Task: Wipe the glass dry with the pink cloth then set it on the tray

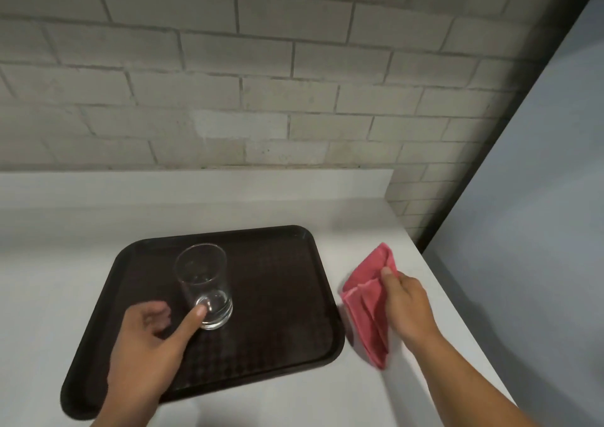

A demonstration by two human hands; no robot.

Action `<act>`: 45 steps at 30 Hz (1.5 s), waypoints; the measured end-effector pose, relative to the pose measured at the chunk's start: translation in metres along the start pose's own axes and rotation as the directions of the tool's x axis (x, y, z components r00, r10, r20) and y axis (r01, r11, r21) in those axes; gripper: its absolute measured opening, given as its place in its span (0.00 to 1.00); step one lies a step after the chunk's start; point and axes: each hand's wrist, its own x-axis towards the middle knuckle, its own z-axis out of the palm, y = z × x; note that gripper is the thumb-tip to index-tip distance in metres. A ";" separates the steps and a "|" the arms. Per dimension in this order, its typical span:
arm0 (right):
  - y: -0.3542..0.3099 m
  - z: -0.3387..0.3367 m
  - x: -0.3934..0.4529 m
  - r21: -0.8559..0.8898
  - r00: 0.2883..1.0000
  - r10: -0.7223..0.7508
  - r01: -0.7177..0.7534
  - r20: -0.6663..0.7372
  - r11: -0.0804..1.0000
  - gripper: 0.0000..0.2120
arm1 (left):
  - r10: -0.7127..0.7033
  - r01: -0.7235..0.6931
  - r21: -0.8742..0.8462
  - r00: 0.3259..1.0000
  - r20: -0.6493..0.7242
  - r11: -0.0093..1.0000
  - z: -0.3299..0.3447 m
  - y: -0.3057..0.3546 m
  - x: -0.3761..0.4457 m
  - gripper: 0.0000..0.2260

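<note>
A clear drinking glass [204, 283] stands upright on the dark brown tray [281, 296], left of the tray's middle. My left hand [150, 338] hovers over the tray just in front of the glass, fingers spread, with the thumb tip touching the glass's base and nothing gripped. Right of the tray, my right hand [407, 305] pinches the pink cloth [369, 305], which hangs crumpled down to the white counter.
The tray lies on a white counter [49, 279] with a low white backsplash and a grey brick wall behind. The counter's right edge [457, 312] drops off beside a pale blue-grey wall. My right forearm crosses the counter's front right corner.
</note>
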 end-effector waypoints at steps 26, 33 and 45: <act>0.027 -0.069 0.025 0.284 0.929 -0.029 -0.083 0.368 0.955 0.07 | 0.035 0.022 -0.063 0.629 0.776 0.998 0.191 0.067 -0.054 0.11; 0.041 -0.025 0.062 -0.208 0.965 -0.020 0.076 0.261 0.975 0.06 | 0.128 -0.382 0.303 0.779 0.613 0.873 0.220 0.061 -0.041 0.15; 0.063 0.040 0.022 -0.661 0.853 -0.130 0.479 0.505 0.577 0.36 | 0.258 -0.480 0.236 0.752 0.606 0.845 0.162 0.045 -0.022 0.25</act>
